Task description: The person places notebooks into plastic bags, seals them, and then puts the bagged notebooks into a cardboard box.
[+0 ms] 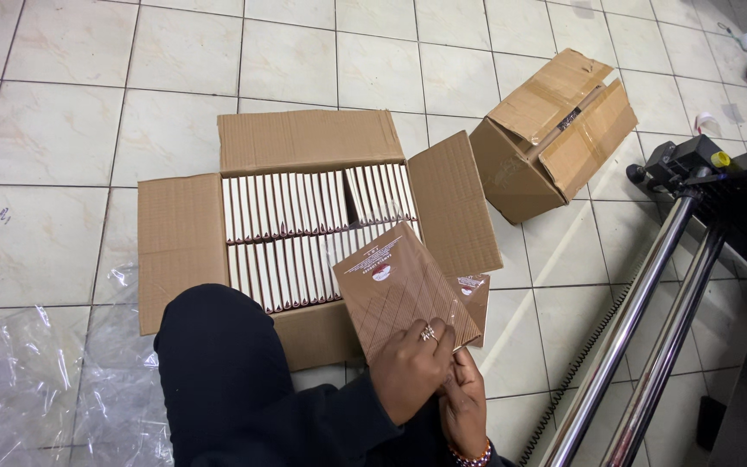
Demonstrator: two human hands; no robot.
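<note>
Head view, looking down past our knees to a tiled floor [62,130]. We hold a flat brown packet [404,290] wrapped in clear film, tilted with its top edge leaning away to the left; it hangs above the near right corner of an open carton. Our left hand [410,367] comes up from a dark sleeve, its back toward the camera, a ring on one finger, fingers curled over the packet's lower edge in a closed grip. Our right hand [464,399] sits just below and to the right of it, a beaded bracelet at the wrist, fingers pressed against the packet's lower right corner; its grip looks clenched on the film there, though the fingertips are partly hidden.

A second brown packet [475,298] peeks out just behind the first, on the right. The open cardboard carton [183,246] lies on the floor with all four flaps spread, and two rows of slim white-edged packets [304,207] stand upright inside it, tightly packed. Our dark-clad knee [218,363] covers the carton's near edge.

Crumpled clear plastic sheeting [28,380] lies on the floor at lower left. A smaller cardboard box [546,138], flaps partly open, rests tipped over well apart at upper right. Two shiny metal tubes [641,329] run diagonally along the right side, up to a black machine [719,173].
</note>
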